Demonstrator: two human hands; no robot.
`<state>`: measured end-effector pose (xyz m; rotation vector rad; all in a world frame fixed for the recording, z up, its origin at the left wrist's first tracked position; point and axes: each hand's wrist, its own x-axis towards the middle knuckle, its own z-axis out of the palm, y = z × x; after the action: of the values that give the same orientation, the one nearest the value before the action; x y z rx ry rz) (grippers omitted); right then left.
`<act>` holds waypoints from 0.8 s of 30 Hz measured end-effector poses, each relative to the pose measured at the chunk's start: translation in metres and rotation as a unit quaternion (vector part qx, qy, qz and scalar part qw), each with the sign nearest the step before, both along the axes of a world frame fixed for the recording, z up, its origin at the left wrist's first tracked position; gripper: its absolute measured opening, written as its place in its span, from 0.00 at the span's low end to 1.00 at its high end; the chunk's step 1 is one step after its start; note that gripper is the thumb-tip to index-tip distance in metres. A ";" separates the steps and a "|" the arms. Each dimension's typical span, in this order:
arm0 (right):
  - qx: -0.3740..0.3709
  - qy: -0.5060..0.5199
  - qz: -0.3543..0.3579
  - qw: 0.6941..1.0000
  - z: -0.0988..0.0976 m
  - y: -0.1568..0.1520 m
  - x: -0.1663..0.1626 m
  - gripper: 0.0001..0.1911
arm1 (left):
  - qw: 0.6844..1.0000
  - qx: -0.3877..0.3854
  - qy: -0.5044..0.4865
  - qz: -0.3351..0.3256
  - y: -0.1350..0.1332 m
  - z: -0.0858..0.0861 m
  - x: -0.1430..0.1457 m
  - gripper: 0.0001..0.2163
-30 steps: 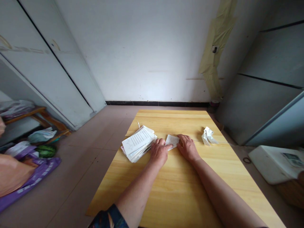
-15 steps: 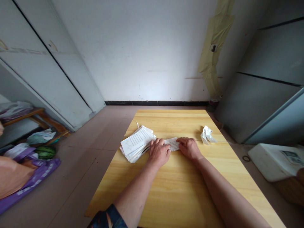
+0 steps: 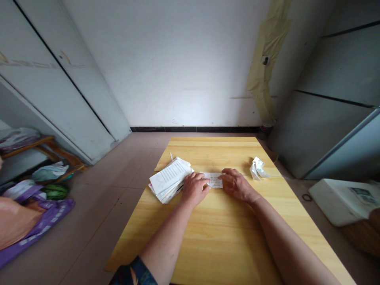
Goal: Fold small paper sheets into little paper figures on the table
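A small white slip of paper with lines of writing (image 3: 215, 181) lies on the wooden tabletop between my hands. On its left part rest the fingers of my left hand (image 3: 194, 188), bent and holding it down. My right hand (image 3: 236, 185) has its thumb and curled fingers at the slip's right edge. Just left of my left hand is an uneven stack of papers (image 3: 170, 176), its top sheet covered with lines and a jagged drawn outline. My fingers cover part of the slip's left side.
A crumpled white paper (image 3: 257, 169) sits at the right on the wooden table (image 3: 213, 237). On the floor beyond the table's right edge stands a white box (image 3: 335, 202). Bags and a watermelon (image 3: 56, 191) are at the left, near a low wooden shelf (image 3: 63, 156).
Both hands have shifted slightly; my left fingers sit a bit farther left. My right fingers have drawn back toward the slip's right edge, so more of its writing shows.
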<state>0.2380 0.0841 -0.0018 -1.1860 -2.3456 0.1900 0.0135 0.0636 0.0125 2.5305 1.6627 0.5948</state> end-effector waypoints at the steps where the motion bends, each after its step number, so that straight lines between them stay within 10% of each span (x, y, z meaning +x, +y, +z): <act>1: -0.003 -0.009 -0.001 1.000 -0.001 0.000 -0.001 0.19 | 1.000 -0.001 -0.004 -0.005 0.000 0.000 0.000 0.10; 24: -0.048 -0.012 -0.144 0.988 0.000 0.004 -0.042 0.05 | 0.995 -0.012 -0.089 -0.049 0.009 -0.013 -0.001 0.08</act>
<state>0.1964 0.0882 -0.0019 -1.5659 -2.1738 0.1901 0.0126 0.0727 -0.0003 2.4448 1.4680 0.7614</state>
